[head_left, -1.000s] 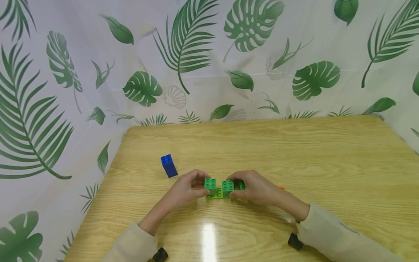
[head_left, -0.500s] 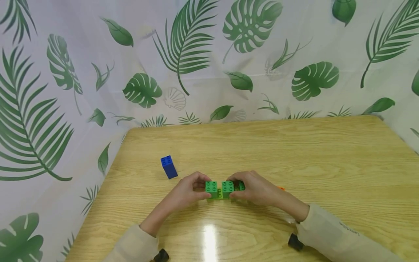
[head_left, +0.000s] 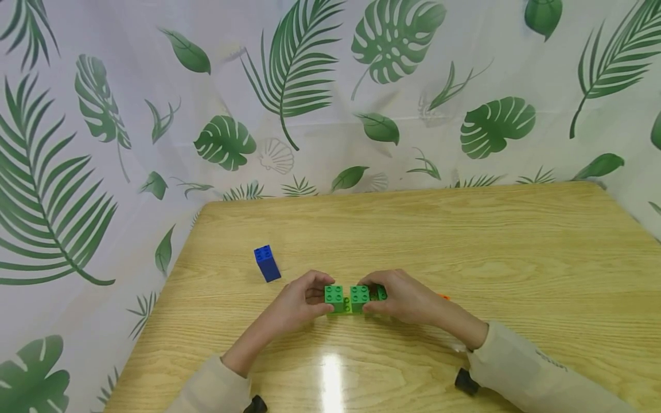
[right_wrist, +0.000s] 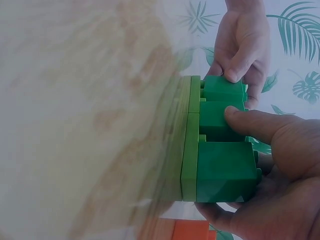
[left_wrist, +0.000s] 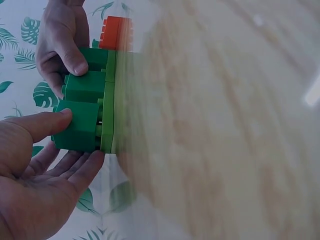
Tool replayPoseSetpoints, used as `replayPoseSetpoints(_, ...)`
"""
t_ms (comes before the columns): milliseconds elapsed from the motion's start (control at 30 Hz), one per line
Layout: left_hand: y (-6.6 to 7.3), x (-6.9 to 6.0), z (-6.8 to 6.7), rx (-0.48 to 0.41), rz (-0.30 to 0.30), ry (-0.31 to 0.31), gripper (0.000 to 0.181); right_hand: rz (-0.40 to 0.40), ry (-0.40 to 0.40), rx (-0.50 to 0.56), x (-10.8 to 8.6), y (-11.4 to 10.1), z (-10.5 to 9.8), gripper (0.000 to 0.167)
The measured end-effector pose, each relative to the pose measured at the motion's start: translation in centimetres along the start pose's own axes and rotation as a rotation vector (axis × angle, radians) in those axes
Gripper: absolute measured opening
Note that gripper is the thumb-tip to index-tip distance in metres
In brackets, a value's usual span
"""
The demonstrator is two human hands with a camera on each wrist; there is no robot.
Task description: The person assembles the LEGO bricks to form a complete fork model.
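In the head view my left hand pinches the left green toy brick between thumb and fingers. This brick stands at the end of a lime green base of joined plates. In the left wrist view, studs show in a small gap between brick and base. My right hand holds the middle green brick, which sits on the base, with its thumb on the near side. A third green brick stands on the base's right end, mostly hidden under my right hand in the head view.
A tall blue brick stands on the wooden table, behind and left of my left hand. An orange brick lies past the base's right end, mostly hidden by my right forearm in the head view. A leaf-print cloth hangs behind the table.
My left hand and its green brick have shifted slightly right and toward me, narrowing the gap to the middle brick. My right hand has hardly moved.
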State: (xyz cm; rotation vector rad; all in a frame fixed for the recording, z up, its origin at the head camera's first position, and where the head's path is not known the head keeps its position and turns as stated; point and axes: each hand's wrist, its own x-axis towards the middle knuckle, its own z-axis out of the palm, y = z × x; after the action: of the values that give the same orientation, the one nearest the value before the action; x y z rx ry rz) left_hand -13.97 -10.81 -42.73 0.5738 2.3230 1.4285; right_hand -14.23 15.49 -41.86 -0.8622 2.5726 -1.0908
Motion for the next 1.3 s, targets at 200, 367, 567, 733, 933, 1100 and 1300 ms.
replayPoseSetpoints(200,0.00,-0.08,0.00,-0.011,0.023,-0.022,0.039,0.005,0.001,0.003,-0.01,0.08,0.05,0.034)
replayPoseSetpoints(367,0.01,-0.16,-0.10,-0.014,0.019,-0.030,0.040,0.007,0.003,-0.005,-0.06,0.08,0.09,0.035)
replayPoseSetpoints(567,0.14,-0.12,-0.09,-0.027,-0.021,-0.021,0.039,0.006,0.001,0.002,-0.04,0.13,0.11,0.035)
replayPoseSetpoints(733,0.07,0.01,-0.12,-0.034,-0.025,-0.018,0.037,0.004,0.000,0.000,-0.03,0.16,0.11,0.034)
replayPoseSetpoints(933,0.13,-0.04,-0.32,-0.025,-0.016,-0.018,0.036,-0.001,0.002,-0.004,0.04,0.20,0.11,0.034)
replayPoseSetpoints(1100,0.21,-0.08,-0.39,-0.022,-0.027,-0.015,0.036,0.003,0.001,-0.009,0.07,0.27,0.10,0.035)
replayPoseSetpoints(1300,0.37,-0.01,-0.48,0.007,-0.040,-0.015,0.034,0.004,-0.003,-0.006,0.09,0.33,0.11,0.034)
